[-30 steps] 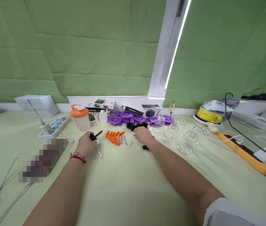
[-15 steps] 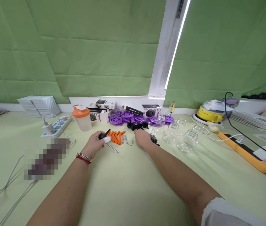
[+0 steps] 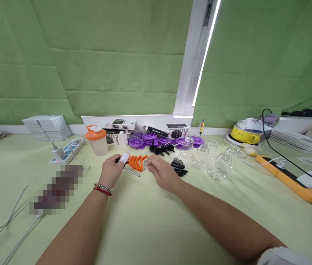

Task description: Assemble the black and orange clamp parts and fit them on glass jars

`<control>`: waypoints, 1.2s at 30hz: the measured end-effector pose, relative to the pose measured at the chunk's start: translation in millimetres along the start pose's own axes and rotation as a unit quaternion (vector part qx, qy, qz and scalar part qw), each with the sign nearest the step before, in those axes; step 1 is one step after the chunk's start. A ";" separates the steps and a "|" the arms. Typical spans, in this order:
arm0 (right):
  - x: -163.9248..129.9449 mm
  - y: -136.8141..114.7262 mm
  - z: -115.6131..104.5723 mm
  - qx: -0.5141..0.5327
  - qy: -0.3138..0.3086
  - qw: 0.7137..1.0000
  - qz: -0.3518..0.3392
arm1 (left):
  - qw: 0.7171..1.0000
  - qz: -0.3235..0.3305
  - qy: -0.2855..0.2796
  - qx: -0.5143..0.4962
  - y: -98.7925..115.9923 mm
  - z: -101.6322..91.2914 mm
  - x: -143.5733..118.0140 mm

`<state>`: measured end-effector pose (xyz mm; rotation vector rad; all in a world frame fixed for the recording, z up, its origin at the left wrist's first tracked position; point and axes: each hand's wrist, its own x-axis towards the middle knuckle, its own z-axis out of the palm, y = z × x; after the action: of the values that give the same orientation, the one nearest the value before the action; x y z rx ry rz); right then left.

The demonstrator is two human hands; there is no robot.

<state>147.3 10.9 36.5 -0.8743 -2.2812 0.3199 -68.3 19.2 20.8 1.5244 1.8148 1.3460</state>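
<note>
My left hand (image 3: pixel 111 171), its thumb covered in white, is closed around a black piece. A thin metal rod (image 3: pixel 132 172) sticks out from the same grip toward the right; I cannot tell whether the two are one tool. Just beyond those fingers lies a row of orange angled pieces (image 3: pixel 137 162). My right hand (image 3: pixel 163 173) hovers low beside the metal screws (image 3: pixel 145 164), fingers bent together; what they pinch, if anything, is too small to make out. Right of it lie black rods (image 3: pixel 179 170) and springs (image 3: pixel 178 162). Behind are black knobbed parts (image 3: pixel 161 149).
Purple wheel-shaped parts (image 3: pixel 150 138) and cardboard boxes (image 3: pixel 117 138) line the back. An orange-lidded cup (image 3: pixel 97 141) and a power strip (image 3: pixel 69 150) stand left. Clear glass cups (image 3: pixel 222 165), a yellow pot (image 3: pixel 245 135) and an orange power strip (image 3: pixel 288 178) are right.
My right hand has moved left and nearer, from the black knobbed parts to beside the screws, uncovering the black rods. My left hand keeps its grip; the black piece is now mostly hidden.
</note>
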 end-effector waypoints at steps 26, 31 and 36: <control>-57.9 54.2 8.6 0.457 0.073 0.800 0.383 | 0.924 0.116 -0.361 0.048 10.7 38.4 -36.2; -64.9 63.3 6.1 0.464 0.064 0.802 0.370 | 0.933 0.103 -0.343 0.037 13.5 38.2 -37.8; -65.0 69.3 8.0 0.468 0.051 0.797 0.378 | 0.932 0.117 -0.338 0.058 6.9 43.0 -35.5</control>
<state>213.0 19.4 -32.1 -1.1219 -1.2431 1.5412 -19.3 3.6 -1.7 1.9973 1.3161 0.6604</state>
